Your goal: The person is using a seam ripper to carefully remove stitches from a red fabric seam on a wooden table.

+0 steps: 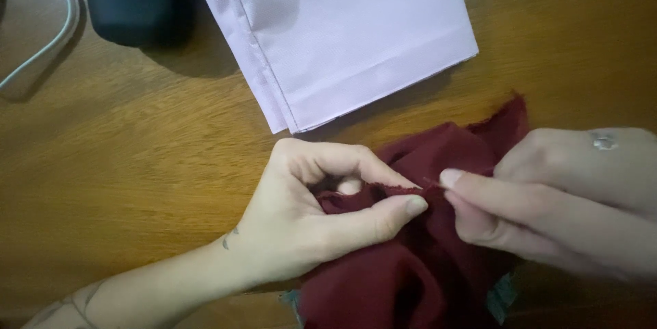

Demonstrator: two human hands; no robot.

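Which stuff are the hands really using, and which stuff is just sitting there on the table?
In use:
- dark red cloth, its frayed edge pinched by the left hand and the right hand

Just lying about:
- folded pale lilac fabric
- dark rounded object
- white cable
- wooden table

Crumpled dark red woven cloth (410, 260) at near right of brown wooden tabletop (123, 158), gathered between both hands. Left hand (308, 212) at cloth's left, thumb and forefinger pinched on frayed upper edge; right hand (568, 192) at cloth's right, fingertips (452, 180) meeting the same edge, just beside left thumb tip. Folded pale lilac fabric stack (349, 34) behind the hands, at far centre, apart from cloth. Rounded black object (137, 0) left of the stack, at far edge. Thin white cable (58, 28) curving further left, at far left corner.
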